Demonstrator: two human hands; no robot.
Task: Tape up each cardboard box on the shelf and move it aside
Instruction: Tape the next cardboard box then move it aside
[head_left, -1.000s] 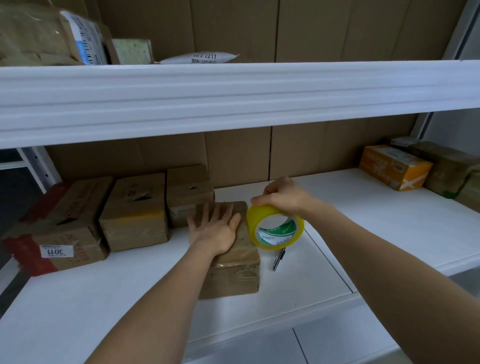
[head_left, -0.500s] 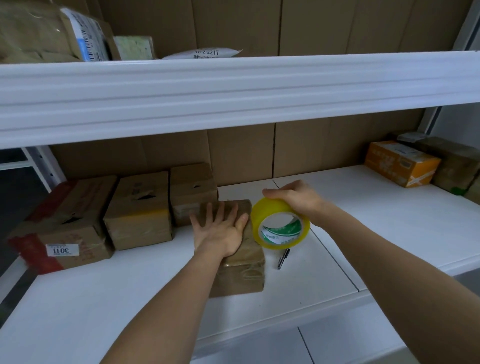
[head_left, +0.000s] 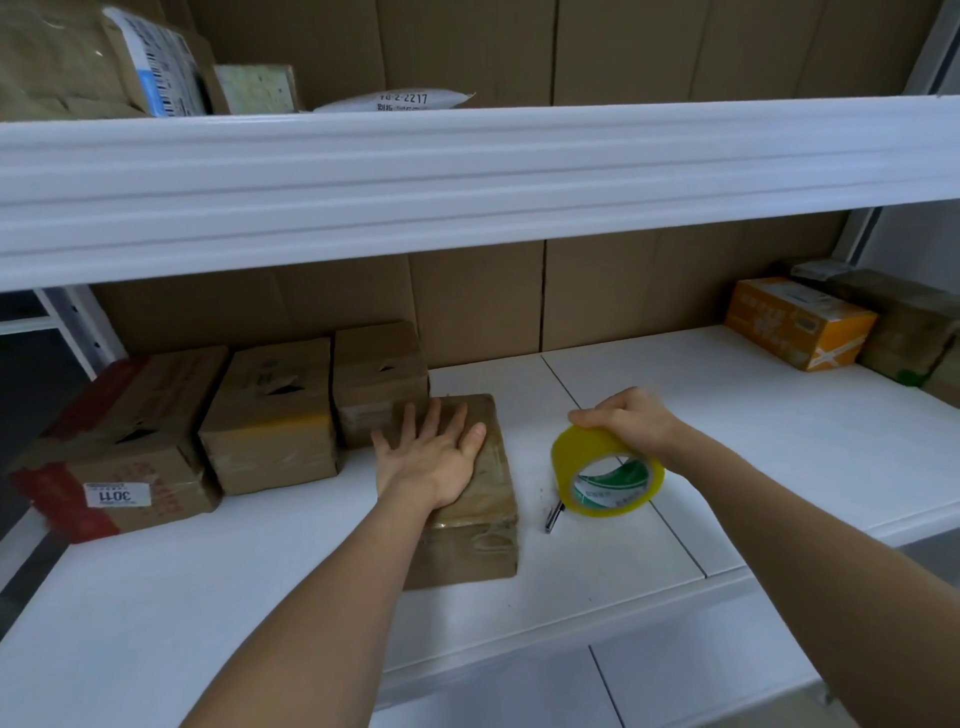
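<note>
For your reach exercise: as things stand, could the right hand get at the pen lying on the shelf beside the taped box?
Probably yes, but not freely: the right hand grips the yellow tape roll, which hangs just over the pen. Nothing else blocks it; the roll would need setting down first.

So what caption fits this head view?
Left hand flat on a taped box; right hand holds yellow tape roll.

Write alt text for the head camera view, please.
A person's left hand presses flat on a taped box on a white shelf, while the right hand holds a yellow tape roll beside it. Three boxes sit left.
</note>
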